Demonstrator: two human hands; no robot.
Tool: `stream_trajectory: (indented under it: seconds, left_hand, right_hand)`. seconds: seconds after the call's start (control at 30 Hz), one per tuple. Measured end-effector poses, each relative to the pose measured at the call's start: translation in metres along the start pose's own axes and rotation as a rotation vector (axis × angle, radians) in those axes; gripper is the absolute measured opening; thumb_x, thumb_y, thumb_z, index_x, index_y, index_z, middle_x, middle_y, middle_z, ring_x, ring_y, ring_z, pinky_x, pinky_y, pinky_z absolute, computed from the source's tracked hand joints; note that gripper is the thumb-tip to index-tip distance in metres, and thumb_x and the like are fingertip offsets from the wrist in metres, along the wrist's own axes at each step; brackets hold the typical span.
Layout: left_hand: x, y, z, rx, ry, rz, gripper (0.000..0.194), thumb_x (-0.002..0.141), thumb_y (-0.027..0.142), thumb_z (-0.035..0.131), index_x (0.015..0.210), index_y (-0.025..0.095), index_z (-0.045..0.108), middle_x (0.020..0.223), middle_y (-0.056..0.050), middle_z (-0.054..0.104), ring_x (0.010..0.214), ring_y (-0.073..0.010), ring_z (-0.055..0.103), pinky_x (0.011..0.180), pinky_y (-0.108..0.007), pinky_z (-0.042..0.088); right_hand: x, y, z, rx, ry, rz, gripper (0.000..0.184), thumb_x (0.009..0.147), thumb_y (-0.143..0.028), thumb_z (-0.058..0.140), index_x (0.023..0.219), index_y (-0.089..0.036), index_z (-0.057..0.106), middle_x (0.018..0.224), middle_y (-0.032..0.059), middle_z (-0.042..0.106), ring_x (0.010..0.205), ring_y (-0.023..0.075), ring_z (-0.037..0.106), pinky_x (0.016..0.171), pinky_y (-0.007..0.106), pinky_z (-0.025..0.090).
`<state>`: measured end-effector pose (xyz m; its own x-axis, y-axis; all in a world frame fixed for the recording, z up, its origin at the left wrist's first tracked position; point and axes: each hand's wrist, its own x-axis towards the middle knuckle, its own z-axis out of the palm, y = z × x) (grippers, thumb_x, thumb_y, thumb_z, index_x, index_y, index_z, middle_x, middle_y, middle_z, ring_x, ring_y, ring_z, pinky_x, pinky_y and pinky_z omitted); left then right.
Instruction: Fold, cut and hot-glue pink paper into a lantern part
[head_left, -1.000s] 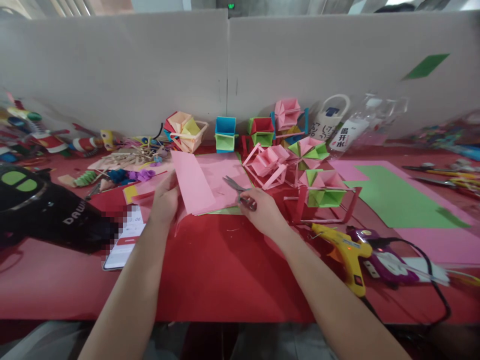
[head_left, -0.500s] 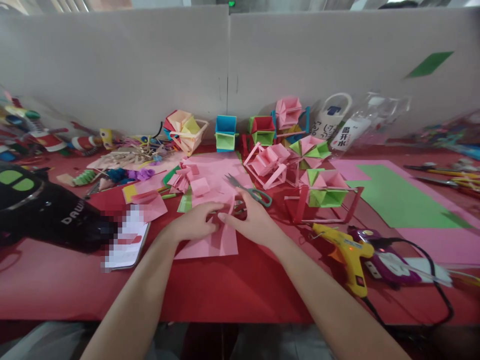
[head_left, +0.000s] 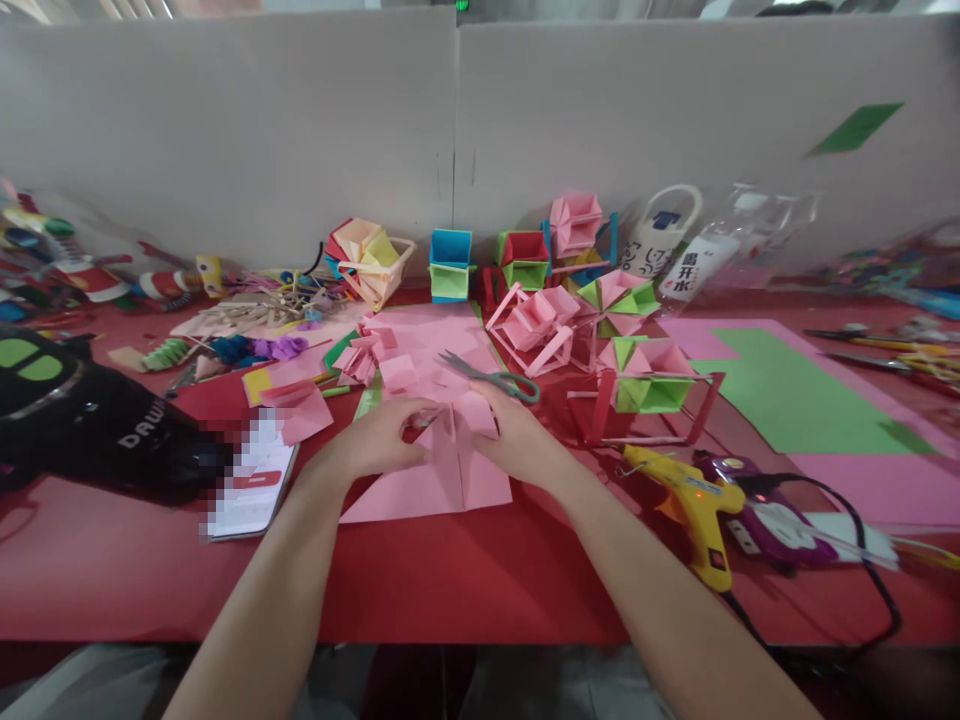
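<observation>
A sheet of pink paper [head_left: 420,490] lies near the front of the table, with a raised crease running up its middle. My left hand [head_left: 386,440] grips its left side, thumb and fingers curled in toward the crease. On the other side, my right hand [head_left: 517,430] holds the paper with the thumb on top; some of its fingertips are hidden. Just beyond my right hand lie scissors [head_left: 495,377] with grey-green handles, partly open. Small folded pink paper pieces [head_left: 360,358] sit behind my left hand on more pink paper.
A yellow hot glue gun [head_left: 697,510] lies at the right beside a purple power strip [head_left: 780,525] and black cord. Folded paper wheels on stands [head_left: 652,385] stand behind. To the left are a phone [head_left: 251,490] and a black appliance [head_left: 112,425]. Green paper [head_left: 810,400] lies far right.
The pink paper has opened out to the right, its central crease now showing. My right hand has shifted slightly right and down, and the scissors have turned and slid slightly left.
</observation>
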<state>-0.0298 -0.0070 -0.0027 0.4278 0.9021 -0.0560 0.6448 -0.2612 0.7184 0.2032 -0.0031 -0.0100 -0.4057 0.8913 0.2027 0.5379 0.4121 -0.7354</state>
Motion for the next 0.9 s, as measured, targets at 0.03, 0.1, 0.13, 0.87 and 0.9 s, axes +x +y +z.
stream_trajectory:
  seconds: [0.03, 0.1, 0.13, 0.87, 0.9]
  left_hand:
    - [0.001, -0.001, 0.001, 0.03, 0.006, 0.009, 0.061, 0.068, 0.023, 0.066, 0.129, 0.023, 0.063, 0.109, -0.008, 0.069, 0.086, -0.0214, 0.062, 0.075, -0.033, 0.049]
    - [0.001, -0.001, 0.001, 0.081, -0.033, 0.007, 0.061, 0.069, 0.023, 0.065, 0.13, 0.023, 0.062, 0.12, -0.009, 0.067, 0.095, -0.0237, 0.062, 0.084, -0.036, 0.049]
    - [0.0, -0.001, 0.001, 0.102, -0.056, -0.006, 0.062, 0.069, 0.023, 0.065, 0.131, 0.023, 0.061, 0.123, -0.009, 0.066, 0.099, -0.0245, 0.062, 0.087, -0.037, 0.048]
    - [0.0, 0.02, 0.02, 0.326, 0.067, -0.017, 0.044, 0.093, 0.023, 0.041, 0.133, 0.025, 0.059, 0.121, -0.01, 0.068, 0.109, -0.0264, 0.064, 0.092, -0.036, 0.047]
    - [0.0, 0.019, 0.021, 0.319, 0.068, -0.011, 0.044, 0.093, 0.023, 0.041, 0.133, 0.025, 0.06, 0.12, -0.01, 0.069, 0.108, -0.0261, 0.064, 0.091, -0.035, 0.047]
  right_hand:
    - [0.0, 0.002, -0.001, -0.019, -0.003, -0.014, 0.062, 0.075, -0.013, 0.062, 0.136, -0.022, 0.052, 0.139, 0.0126, 0.056, 0.131, 0.0302, 0.05, 0.106, 0.046, 0.041]
    - [0.001, 0.004, -0.003, -0.059, -0.01, -0.025, 0.05, 0.076, -0.021, 0.068, 0.126, -0.023, 0.061, 0.13, 0.0122, 0.062, 0.124, 0.0308, 0.055, 0.102, 0.046, 0.043]
    - [0.001, 0.004, -0.003, -0.079, -0.01, -0.021, 0.046, 0.076, -0.024, 0.07, 0.122, -0.021, 0.063, 0.125, 0.0126, 0.065, 0.118, 0.0305, 0.058, 0.098, 0.045, 0.045]
    - [0.007, 0.01, 0.005, -0.101, 0.054, 0.078, 0.021, 0.083, -0.014, 0.06, 0.103, -0.014, 0.066, 0.077, 0.0036, 0.065, 0.068, 0.0153, 0.057, 0.068, 0.027, 0.042]
    - [0.007, 0.01, 0.006, -0.089, 0.062, 0.08, 0.019, 0.084, -0.014, 0.059, 0.102, -0.014, 0.066, 0.08, 0.0052, 0.067, 0.072, 0.0163, 0.06, 0.07, 0.027, 0.044]
